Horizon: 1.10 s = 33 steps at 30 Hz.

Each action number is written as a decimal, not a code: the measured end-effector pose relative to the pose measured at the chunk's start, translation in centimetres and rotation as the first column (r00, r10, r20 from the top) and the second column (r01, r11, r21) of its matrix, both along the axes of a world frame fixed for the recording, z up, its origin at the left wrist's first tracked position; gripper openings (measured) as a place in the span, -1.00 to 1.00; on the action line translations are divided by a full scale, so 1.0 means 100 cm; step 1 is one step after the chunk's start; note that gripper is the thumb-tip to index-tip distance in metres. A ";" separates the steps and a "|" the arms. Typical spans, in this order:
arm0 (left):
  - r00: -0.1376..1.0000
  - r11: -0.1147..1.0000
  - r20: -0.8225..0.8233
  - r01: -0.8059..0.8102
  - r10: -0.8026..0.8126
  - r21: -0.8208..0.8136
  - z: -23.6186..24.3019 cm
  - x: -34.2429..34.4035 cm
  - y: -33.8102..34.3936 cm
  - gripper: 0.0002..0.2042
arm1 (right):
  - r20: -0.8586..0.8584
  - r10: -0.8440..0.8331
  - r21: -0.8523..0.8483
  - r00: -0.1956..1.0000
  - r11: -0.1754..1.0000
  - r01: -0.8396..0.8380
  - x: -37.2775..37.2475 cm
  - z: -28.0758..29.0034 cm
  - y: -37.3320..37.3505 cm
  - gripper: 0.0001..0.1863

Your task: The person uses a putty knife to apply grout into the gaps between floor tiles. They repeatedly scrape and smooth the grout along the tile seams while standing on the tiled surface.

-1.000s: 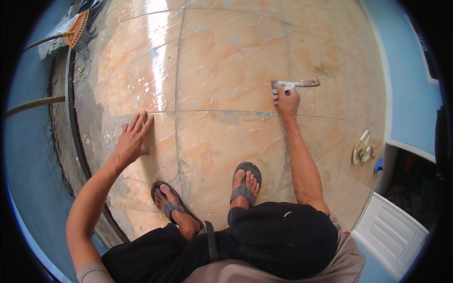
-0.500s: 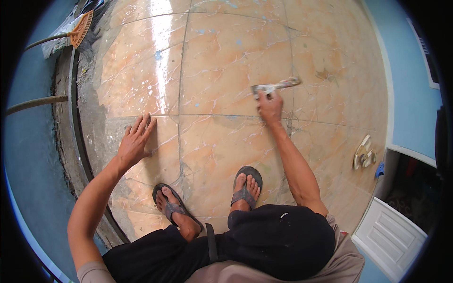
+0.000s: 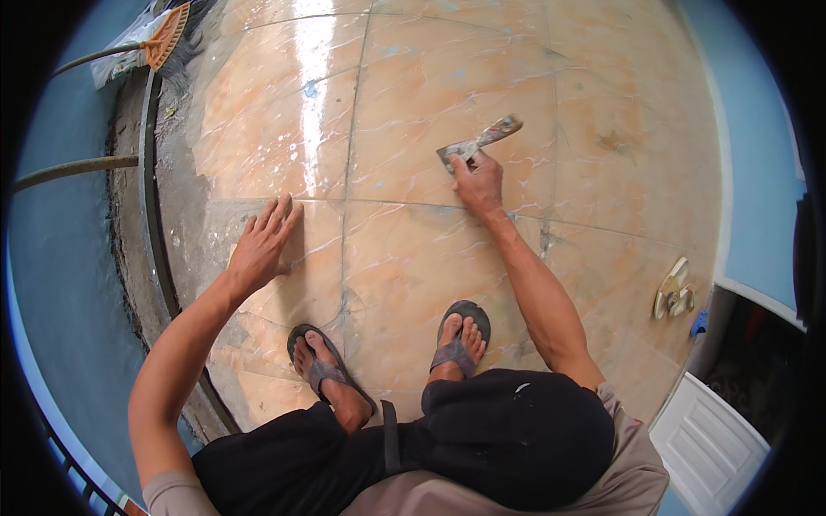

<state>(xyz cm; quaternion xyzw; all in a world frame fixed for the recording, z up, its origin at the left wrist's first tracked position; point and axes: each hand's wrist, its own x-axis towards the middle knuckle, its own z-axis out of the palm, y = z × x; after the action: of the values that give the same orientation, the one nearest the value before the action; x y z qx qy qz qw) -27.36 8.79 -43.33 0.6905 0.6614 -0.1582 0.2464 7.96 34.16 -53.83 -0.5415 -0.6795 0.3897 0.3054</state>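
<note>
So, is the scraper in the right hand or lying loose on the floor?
In the right hand: it grips the scraper near the blade, with the handle sticking out toward the picture's upper right.

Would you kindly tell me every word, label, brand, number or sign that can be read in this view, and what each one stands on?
None: no readable text shows anywhere.
Scraper in the right hand: coloured patches on its handle, too blurred to tell whether any are print.
Plastic bag behind the orange rake head: too small to tell.
Floor: veins and specks, no lettering.
</note>
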 end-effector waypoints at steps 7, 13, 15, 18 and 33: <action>1.000 1.000 0.014 -0.020 0.020 0.006 -0.002 -0.002 -0.004 0.32 | 0.041 -0.268 -0.049 0.962 0.962 0.270 0.029 0.019 0.020 -0.78; 1.000 1.000 -0.023 -0.001 0.000 -0.019 -0.002 -0.001 -0.002 0.36 | 0.003 0.080 -0.031 0.997 0.996 -0.080 -0.021 0.008 -0.033 -0.78; 0.999 0.999 -0.031 -0.016 0.015 -0.033 -0.002 -0.001 -0.003 0.36 | 0.060 -0.069 -0.021 0.996 0.997 0.071 -0.002 0.012 -0.008 -0.77; 0.999 1.000 -0.031 -0.007 0.006 -0.023 -0.003 0.000 -0.003 0.36 | 0.049 -0.147 -0.034 0.988 0.988 0.149 0.002 0.018 -0.007 -0.77; 0.998 0.999 -0.055 -0.010 0.008 -0.042 -0.002 0.001 0.001 0.34 | 0.027 0.141 0.026 0.990 0.990 -0.141 -0.053 0.018 -0.062 -0.78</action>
<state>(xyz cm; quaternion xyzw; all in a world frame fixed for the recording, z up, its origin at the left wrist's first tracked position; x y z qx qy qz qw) -27.26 8.86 -43.51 0.6776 0.6675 -0.1900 0.2432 2.70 27.97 -52.00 -0.4925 -0.7251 0.3941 0.2762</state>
